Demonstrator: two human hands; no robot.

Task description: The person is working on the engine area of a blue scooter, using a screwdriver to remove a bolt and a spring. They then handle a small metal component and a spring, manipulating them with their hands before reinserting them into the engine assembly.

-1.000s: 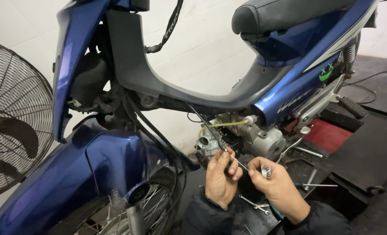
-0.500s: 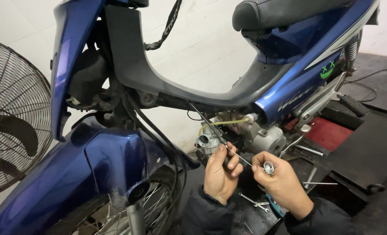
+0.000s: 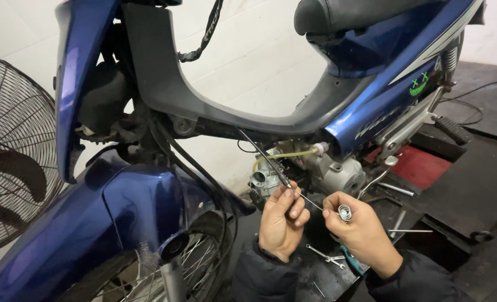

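A blue scooter [image 3: 120, 212] stands on a workshop lift. My left hand [image 3: 282, 221] pinches the thin black throttle cable [image 3: 262, 156] just below the silver carburettor [image 3: 264, 180]. My right hand [image 3: 360, 232] holds a small coiled metal spring [image 3: 344, 212] between thumb and fingers, threaded on the bare wire end [image 3: 310, 201] of the cable that runs between both hands. The two hands sit close together in front of the grey engine [image 3: 335, 173].
A wire-guard floor fan [image 3: 13, 156] stands at the left. The front wheel [image 3: 198, 263] is close to my left arm. Spanners [image 3: 327, 257] and a teal-handled tool [image 3: 352, 262] lie on the dark lift platform [image 3: 472, 190]. A red panel [image 3: 422, 168] lies behind the engine.
My right hand has shifted slightly left along the wire with the spring, closer to my left hand. The left hand keeps its grip on the cable.
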